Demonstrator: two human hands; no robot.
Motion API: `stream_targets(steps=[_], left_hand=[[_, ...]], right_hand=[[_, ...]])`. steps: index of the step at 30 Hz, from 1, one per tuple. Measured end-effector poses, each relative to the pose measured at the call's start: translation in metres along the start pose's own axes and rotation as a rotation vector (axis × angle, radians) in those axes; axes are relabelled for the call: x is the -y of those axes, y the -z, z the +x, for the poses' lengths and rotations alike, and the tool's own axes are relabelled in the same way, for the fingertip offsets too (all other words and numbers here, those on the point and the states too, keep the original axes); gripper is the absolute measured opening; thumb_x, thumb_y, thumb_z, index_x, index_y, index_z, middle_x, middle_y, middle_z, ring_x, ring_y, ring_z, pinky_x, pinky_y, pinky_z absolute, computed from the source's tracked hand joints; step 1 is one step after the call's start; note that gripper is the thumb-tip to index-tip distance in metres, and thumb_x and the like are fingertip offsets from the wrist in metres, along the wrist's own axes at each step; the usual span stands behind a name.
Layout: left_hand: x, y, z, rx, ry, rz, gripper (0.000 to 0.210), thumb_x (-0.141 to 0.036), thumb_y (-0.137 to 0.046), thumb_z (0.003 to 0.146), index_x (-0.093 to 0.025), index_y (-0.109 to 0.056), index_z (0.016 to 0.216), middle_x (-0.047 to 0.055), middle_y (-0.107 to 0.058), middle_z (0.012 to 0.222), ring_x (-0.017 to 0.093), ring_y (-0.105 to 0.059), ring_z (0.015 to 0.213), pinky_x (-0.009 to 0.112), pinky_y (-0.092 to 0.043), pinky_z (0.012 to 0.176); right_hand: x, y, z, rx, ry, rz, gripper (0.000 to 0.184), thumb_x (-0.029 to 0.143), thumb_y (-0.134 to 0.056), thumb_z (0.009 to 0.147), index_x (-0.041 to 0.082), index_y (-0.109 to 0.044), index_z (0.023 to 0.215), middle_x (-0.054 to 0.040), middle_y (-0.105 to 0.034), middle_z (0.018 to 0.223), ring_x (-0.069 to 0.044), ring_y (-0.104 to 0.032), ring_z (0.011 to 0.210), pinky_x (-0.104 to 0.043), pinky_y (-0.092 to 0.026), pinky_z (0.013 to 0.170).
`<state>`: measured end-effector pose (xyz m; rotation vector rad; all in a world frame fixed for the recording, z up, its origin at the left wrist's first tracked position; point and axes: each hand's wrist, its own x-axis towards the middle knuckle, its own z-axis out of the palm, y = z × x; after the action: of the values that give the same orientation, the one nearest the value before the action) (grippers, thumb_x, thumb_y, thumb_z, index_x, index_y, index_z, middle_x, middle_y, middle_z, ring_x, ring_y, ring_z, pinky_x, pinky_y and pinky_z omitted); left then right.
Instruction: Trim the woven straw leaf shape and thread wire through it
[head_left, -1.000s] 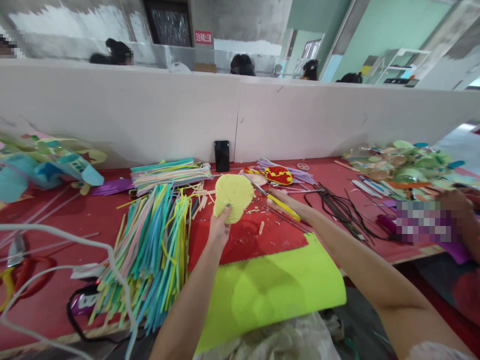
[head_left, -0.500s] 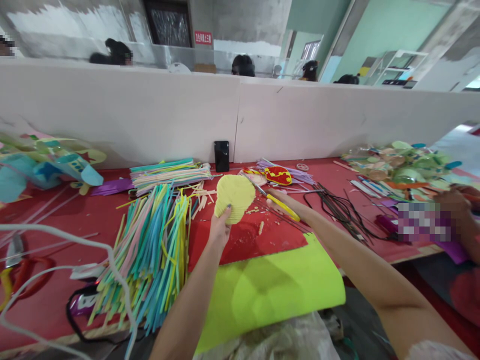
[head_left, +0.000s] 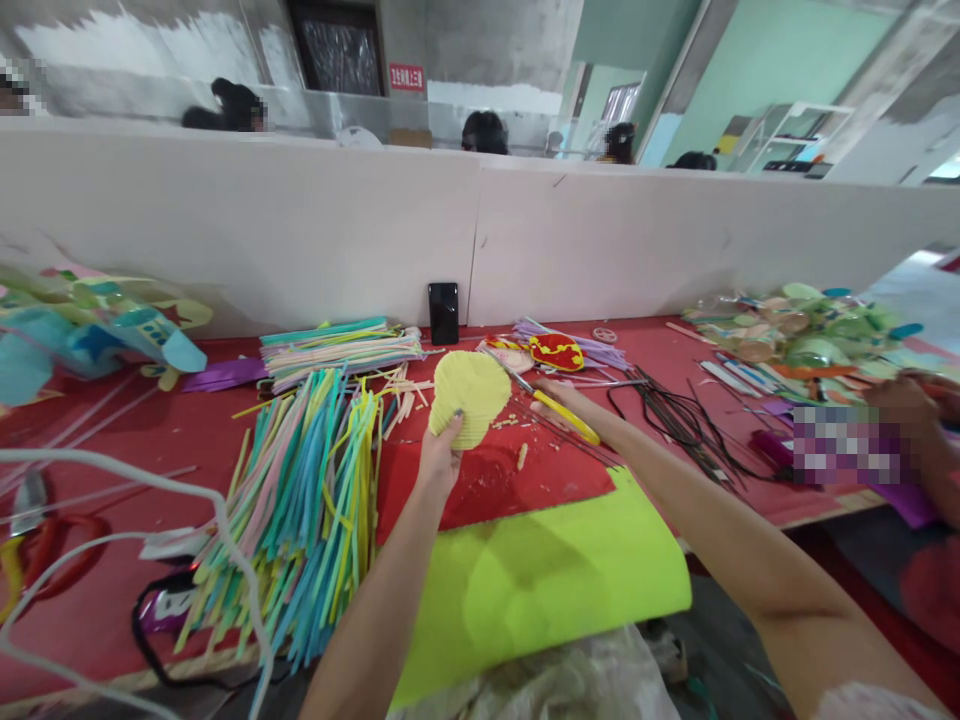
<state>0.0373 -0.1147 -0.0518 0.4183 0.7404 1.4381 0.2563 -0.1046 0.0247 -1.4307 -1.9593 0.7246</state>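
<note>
My left hand (head_left: 444, 450) is closed on the lower edge of a yellow ribbed piece (head_left: 471, 395) with a rounded, lobed outline, its thumb lying on the front. In my right hand (head_left: 562, 397) is a pair of yellow-handled scissors (head_left: 566, 415), the metal blades pointing up and left at the piece's right edge. Whether the blades touch the edge is too small to tell. Under both hands lies a red sheet (head_left: 487, 490) strewn with small yellow scraps (head_left: 522, 457). A lime-green sheet (head_left: 555, 570) hangs over the table's front edge.
Left of my hands are piles of pastel strips (head_left: 300, 500). A white cable (head_left: 217, 500) loops at the left, near red-and-yellow-handled cutters (head_left: 30, 510). A phone (head_left: 443, 313) leans on the white partition (head_left: 300, 230). Dark cords (head_left: 675, 420) and another person's hand (head_left: 911, 405) are to the right.
My hands, the yellow piece and the scissors are almost where they were, with only a very slight shift. The other person's hand at the right has moved a little.
</note>
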Motion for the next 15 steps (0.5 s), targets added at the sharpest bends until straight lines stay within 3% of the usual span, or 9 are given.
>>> stream_targets(steps=[3,7,15], left_hand=[[0.000,0.000,0.000,0.013,-0.005,-0.001,0.034,-0.010,-0.069,0.072,-0.017,-0.065,0.105,0.008,-0.070,0.105,0.017,-0.068,0.090,0.028,-0.054,0.081],[-0.001,-0.002,-0.001,0.012,0.006,-0.001,0.033,-0.011,-0.070,0.071,-0.016,-0.065,0.104,0.008,-0.070,0.104,0.018,-0.068,0.091,0.030,-0.054,0.083],[-0.001,-0.001,0.000,0.008,0.020,0.001,0.037,-0.012,-0.073,0.069,-0.016,-0.064,0.105,0.009,-0.070,0.104,0.019,-0.067,0.093,0.032,-0.052,0.088]], right_hand=[[-0.003,0.000,0.000,0.001,0.016,-0.100,0.040,0.050,-0.050,0.075,0.018,-0.058,0.096,-0.0079,-0.065,0.091,-0.024,-0.060,0.085,-0.035,-0.049,0.074],[-0.012,-0.001,0.002,0.015,-0.015,-0.176,0.039,0.050,-0.048,0.079,0.018,-0.059,0.096,-0.0069,-0.065,0.088,-0.023,-0.061,0.079,-0.036,-0.050,0.072],[-0.001,0.006,-0.005,0.077,0.038,-0.125,0.041,0.053,-0.048,0.081,0.019,-0.059,0.100,-0.0063,-0.065,0.092,-0.023,-0.060,0.085,-0.037,-0.050,0.081]])
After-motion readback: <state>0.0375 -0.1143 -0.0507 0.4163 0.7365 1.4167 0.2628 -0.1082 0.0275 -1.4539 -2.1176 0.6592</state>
